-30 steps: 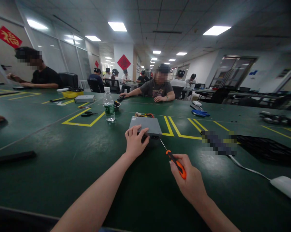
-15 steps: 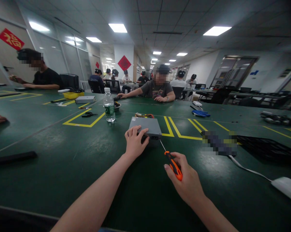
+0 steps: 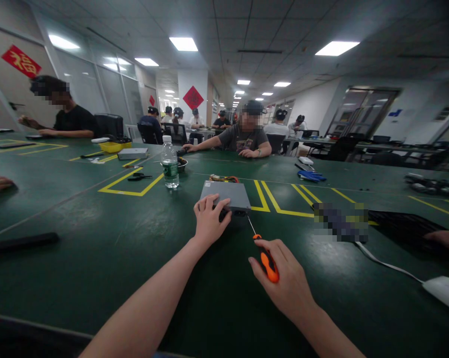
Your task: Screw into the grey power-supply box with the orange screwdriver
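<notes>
Left hand (image 3: 208,219) rests, fingers apart, on the grey metal box (image 3: 233,191), far and left of the orange-and-black screwdriver (image 3: 271,270); right hand (image 3: 288,276) has lifted its thumb off, index finger touching, suggesting a regrip.

green table (image 3: 134,233) | grey box (image 3: 229,191) | water bottle (image 3: 170,166) | blue gloves (image 3: 312,176) | yellow tape (image 3: 295,214)

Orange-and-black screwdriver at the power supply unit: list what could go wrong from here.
1. The orange-and-black screwdriver is aimed at the near right corner of the power supply unit; it might slip and scratch it.
2. The left hand lies on that unit, so a slip leftward could jab it.
3. The water bottle stands farther left; a hard shove might topple it.
</notes>
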`<state>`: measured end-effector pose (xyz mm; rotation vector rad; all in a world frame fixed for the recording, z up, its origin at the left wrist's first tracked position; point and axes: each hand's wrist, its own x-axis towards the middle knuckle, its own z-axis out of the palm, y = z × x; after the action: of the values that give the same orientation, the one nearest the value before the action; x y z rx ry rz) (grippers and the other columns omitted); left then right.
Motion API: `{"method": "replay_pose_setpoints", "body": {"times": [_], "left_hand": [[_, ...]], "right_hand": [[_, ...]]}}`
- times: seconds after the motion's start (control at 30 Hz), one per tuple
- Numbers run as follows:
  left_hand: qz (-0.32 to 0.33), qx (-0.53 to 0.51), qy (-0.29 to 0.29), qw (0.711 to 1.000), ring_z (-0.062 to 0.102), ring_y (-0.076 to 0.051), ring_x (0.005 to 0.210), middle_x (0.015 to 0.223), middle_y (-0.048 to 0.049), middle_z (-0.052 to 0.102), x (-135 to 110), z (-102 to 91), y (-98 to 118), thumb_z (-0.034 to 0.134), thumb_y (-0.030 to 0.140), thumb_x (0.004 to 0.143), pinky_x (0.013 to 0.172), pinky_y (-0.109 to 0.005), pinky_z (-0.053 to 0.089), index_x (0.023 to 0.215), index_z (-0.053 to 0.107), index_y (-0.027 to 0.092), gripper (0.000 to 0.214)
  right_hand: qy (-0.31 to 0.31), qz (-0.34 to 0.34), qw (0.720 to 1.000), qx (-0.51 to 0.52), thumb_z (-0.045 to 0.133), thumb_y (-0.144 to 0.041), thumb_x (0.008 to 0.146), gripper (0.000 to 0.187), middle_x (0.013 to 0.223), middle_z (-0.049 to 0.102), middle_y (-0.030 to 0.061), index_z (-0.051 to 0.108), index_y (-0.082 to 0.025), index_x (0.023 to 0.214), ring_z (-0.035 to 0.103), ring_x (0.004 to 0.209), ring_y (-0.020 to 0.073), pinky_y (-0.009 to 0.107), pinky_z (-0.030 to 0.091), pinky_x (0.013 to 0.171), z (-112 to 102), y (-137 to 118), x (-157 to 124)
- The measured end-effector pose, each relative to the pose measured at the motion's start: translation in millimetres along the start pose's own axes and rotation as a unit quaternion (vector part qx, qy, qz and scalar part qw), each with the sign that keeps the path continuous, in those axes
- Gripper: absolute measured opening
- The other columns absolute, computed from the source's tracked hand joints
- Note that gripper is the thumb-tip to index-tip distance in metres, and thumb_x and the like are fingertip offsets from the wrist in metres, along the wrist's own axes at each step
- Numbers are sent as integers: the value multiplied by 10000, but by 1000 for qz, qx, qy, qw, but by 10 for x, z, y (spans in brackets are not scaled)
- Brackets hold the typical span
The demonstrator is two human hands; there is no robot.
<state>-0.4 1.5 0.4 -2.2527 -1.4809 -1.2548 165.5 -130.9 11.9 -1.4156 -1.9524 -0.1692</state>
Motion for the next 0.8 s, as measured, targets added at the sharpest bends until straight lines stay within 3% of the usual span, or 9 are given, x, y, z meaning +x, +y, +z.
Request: {"method": "replay_pose_setpoints", "body": {"times": [0.13, 0.3, 0.4, 0.53, 0.63, 0.8], "left_hand": [[-3, -2, 0, 1000, 342, -265, 1163, 1220, -55, 450, 4, -7, 2, 554, 341, 782, 951, -464, 276, 1124, 541, 321, 343], [-1, -1, -3, 1000, 340, -267, 1166, 1221, -57, 451, 5, -13, 5, 549, 342, 785, 955, -470, 272, 1128, 539, 318, 344], [-1, -3, -2, 1000, 340, -269, 1163, 1221, -56, 450, 5, -11, 4, 553, 344, 781, 951, -472, 276, 1129, 539, 322, 349], [-2, -1, -2, 1000, 341, -269, 1160, 1222, -54, 450, 5, -5, -1, 553, 344, 781, 949, -473, 276, 1129, 538, 325, 349], [-1, 1, -2, 1000, 340, -266, 1163, 1225, -54, 448, 3, -7, -3, 546, 348, 786, 952, -468, 276, 1128, 537, 323, 343], [-2, 0, -1, 1000, 345, -267, 1161, 1221, -55, 453, 5, -17, 8, 554, 339, 781, 952, -471, 278, 1121, 543, 322, 340]], "right_hand": [[11, 83, 995, 49, 454, -366, 853, 273, 773, 572, 20, 442, -177, 1049, 567, 603, 135, 261, 486, 534, -16, -5, -4], [34, -32, 999, 2, 458, -204, 818, 189, 858, 565, 59, 512, -181, 997, 579, 769, 174, 312, 498, 677, 17, 14, -23], [34, -52, 998, -21, 455, -185, 809, 198, 894, 560, 70, 538, -191, 989, 572, 812, 187, 333, 492, 709, 17, 0, -9], [17, 20, 1000, -1, 460, -354, 844, 246, 850, 581, 50, 500, -190, 1022, 594, 726, 175, 311, 500, 631, -12, -22, 13], [18, 63, 998, 20, 434, -363, 858, 247, 782, 589, 27, 461, -186, 1028, 589, 637, 153, 280, 493, 564, -11, -11, 4], [27, -40, 998, -30, 450, -181, 809, 192, 871, 561, 62, 516, -188, 989, 570, 782, 184, 330, 481, 687, 32, 25, -22]]}}
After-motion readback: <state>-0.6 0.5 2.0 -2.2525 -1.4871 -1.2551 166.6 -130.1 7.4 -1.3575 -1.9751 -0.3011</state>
